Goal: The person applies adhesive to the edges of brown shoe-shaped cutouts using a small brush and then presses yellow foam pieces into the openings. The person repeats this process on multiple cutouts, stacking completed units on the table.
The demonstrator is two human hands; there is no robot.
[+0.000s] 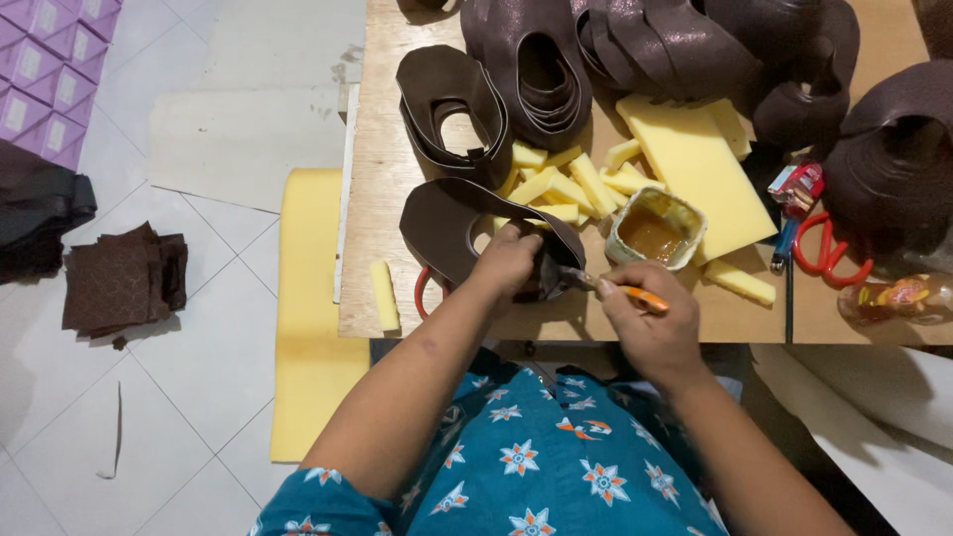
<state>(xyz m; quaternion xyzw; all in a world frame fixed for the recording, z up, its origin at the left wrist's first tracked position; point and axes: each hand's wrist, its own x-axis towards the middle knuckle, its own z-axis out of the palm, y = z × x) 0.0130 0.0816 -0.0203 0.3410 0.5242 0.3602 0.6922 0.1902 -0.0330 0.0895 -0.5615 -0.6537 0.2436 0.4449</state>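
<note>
Head camera looks straight down on a plywood table [377, 199] where a person in a teal flowered top works. Their left hand [506, 260] is curled over a dark brown leather piece [447, 223], a flat shoe-upper shape with a rounded cut-out in its middle, matte and slightly wrinkled, lying at the table's near edge; the fingers press its right end down. Their right hand [645, 323] pinches a small brush with an orange handle [620, 291], its tip touching the leather just under the left hand. Just beyond the brush sits a small tub of amber glue [653, 230], open. Yellow foam strips [561, 184] lie scattered behind the leather piece, beside a larger yellow foam slab [695, 164]. More brown uppers [536, 69] are stacked farther back. Red-handled scissors [829, 253] rest at the right, well apart from the hands. On the tiled floor to the left lies a pile of brown fabric squares [124, 278].
</note>
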